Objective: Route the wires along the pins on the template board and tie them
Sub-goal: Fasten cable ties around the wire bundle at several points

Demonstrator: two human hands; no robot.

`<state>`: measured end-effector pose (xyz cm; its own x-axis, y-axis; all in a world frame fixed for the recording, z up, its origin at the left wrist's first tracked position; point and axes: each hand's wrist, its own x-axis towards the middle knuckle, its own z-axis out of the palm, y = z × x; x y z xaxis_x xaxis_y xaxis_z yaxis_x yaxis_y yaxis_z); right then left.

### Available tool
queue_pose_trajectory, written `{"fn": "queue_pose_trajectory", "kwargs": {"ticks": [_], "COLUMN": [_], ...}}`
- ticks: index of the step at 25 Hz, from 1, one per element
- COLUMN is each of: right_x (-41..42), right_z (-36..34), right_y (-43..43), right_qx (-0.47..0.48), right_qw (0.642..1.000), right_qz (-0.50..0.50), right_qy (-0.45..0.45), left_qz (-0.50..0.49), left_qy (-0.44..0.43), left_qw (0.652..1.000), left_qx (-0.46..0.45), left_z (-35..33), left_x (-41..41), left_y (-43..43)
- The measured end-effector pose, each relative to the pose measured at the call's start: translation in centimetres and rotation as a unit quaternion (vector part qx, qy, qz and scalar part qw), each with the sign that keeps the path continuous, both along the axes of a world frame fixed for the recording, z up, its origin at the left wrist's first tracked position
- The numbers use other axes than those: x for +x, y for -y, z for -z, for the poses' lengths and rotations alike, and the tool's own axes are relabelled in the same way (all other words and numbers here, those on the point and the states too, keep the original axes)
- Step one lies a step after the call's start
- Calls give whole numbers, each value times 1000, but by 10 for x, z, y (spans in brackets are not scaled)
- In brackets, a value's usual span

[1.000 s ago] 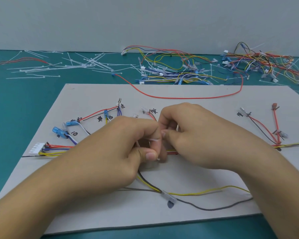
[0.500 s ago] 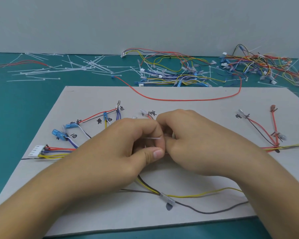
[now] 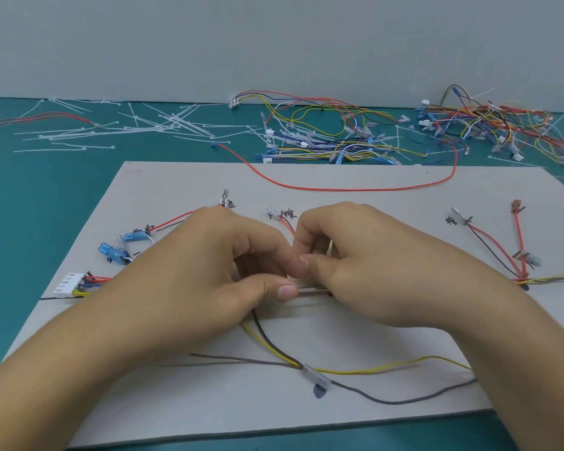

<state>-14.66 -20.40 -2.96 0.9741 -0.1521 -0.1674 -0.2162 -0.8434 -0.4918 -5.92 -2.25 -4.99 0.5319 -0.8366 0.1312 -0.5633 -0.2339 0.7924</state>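
grey card template board (image 3: 372, 183) lies flat on the teal tabletop (image 3: 46, 196). at its middle the left hand (image 3: 209, 271) pinches the wire bundle (image 3: 313, 290) between thumb and curled fingers, likely to keep it gathered for tying. the right hand (image 3: 365, 271) curls its fingers over it. the bundle's long axis points at the board's left and right edges.

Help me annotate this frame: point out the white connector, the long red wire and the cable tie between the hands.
white connector (image 3: 69, 283), head view, middle of its housing.
long red wire (image 3: 339, 189), head view, lowest stretch of its curve.
cable tie (image 3: 311, 289), head view, its exposed white strip.
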Motion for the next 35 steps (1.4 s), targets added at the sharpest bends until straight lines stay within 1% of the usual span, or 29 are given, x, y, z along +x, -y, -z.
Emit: {"fn": "queue_pose_trajectory", "kwargs": {"ticks": [3, 9, 13, 22, 29, 35], "right_x": [-1, -2, -2, -2, -2, -2], "right_z": [1, -1, -1, 0, 0, -1], "right_y": [4, 4, 7, 10, 11, 9], "right_qx": [-1, 6, 2, -16, -14, -10], "right_qw": [1000, 997, 995, 995, 996, 996], "right_qz": [-25, -72, -91, -93, -78, -81], "right_qy": [-3, 33, 39, 42, 38, 44], "left_qz": [6, -7, -15, -27, -61, -67], "left_qy": [26, 54, 49, 45, 59, 56], "left_qw": [1000, 999, 999, 999, 996, 996], "left_qx": [8, 2, 2, -10, 4, 8], "left_z": [-2, 1, 2, 1, 1, 1], "left_x": [3, 0, -2, 0, -3, -4], "left_y": [-3, -1, 1, 2, 3, 3]}}
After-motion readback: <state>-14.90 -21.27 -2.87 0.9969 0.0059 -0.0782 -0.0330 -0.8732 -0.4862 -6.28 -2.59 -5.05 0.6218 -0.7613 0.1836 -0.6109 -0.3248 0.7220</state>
